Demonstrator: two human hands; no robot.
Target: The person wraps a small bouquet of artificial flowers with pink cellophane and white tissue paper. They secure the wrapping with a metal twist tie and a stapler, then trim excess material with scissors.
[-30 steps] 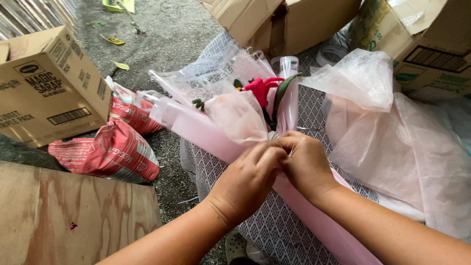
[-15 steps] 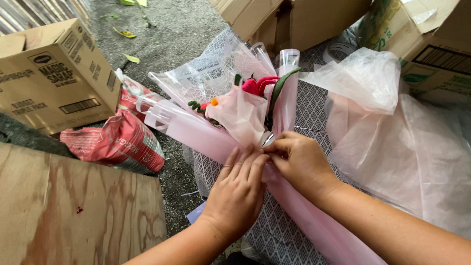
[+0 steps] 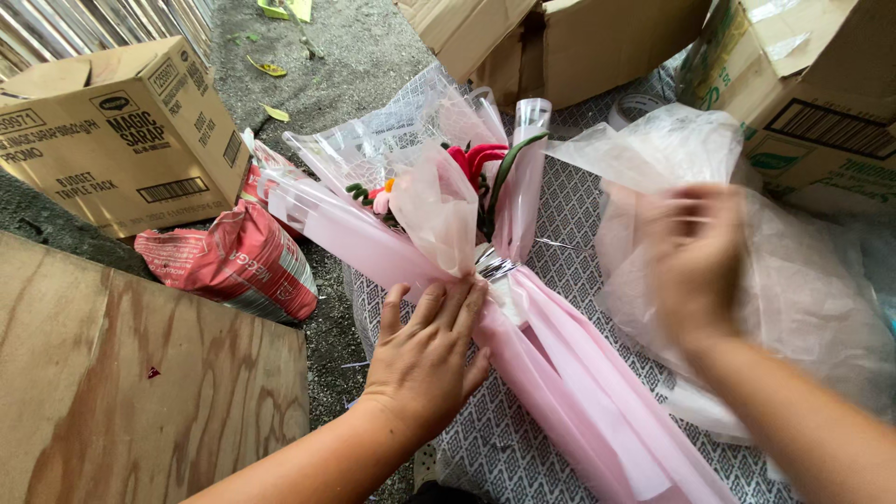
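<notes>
A bouquet (image 3: pixel 439 201) wrapped in pink and clear paper lies on a patterned grey-and-white sheet (image 3: pixel 579 201), with red and green stems showing at its top. My left hand (image 3: pixel 425 359) lies flat on the pink wrapping just below the gathered neck, fingers spread. Over a heap of crumpled translucent plastic (image 3: pixel 793 280) to the right, my right hand (image 3: pixel 695 257) is blurred, fingers apart, and holds nothing that I can see.
A brown cardboard box (image 3: pixel 112 131) stands at the left, with a red plastic bag (image 3: pixel 233 261) beside it. A plywood board (image 3: pixel 140 392) fills the lower left. More cardboard boxes (image 3: pixel 560 37) line the back and the right corner (image 3: pixel 821 103).
Both hands were pinched together at the bouquet's neck. My right hand has since swung off to the right over the plastic, and my left hand has flattened on the wrapping.
</notes>
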